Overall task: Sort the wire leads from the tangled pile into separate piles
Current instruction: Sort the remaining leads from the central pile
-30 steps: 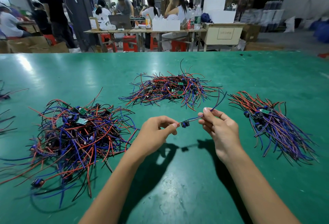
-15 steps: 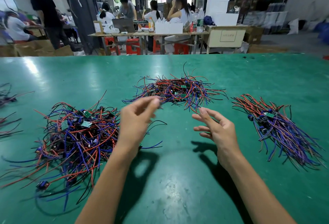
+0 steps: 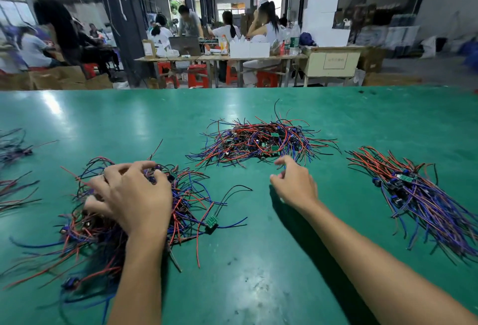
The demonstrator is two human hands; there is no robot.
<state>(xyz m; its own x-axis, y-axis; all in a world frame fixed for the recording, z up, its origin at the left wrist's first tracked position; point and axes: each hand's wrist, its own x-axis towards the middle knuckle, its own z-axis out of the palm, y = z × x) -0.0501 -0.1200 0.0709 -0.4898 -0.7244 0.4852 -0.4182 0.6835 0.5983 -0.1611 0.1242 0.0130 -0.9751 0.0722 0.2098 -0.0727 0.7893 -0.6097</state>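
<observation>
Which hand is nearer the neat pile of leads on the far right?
Right. The right hand hovers over bare mat left of the neat pile; the left hand is far across, fingers in the tangled pile.

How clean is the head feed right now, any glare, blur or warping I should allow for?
Head view: overhead lights glare on the far-left green table; the tangled pile smears near the lower-left edge; background workers are blurred; wide-angle bending shows at the frame edges; the right hand and forearm cast a dark shadow leftward.

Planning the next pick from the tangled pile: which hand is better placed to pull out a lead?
Left. The left hand already rests on the tangled pile, fingers among its wires; the right hand hangs apart over bare table.
</observation>
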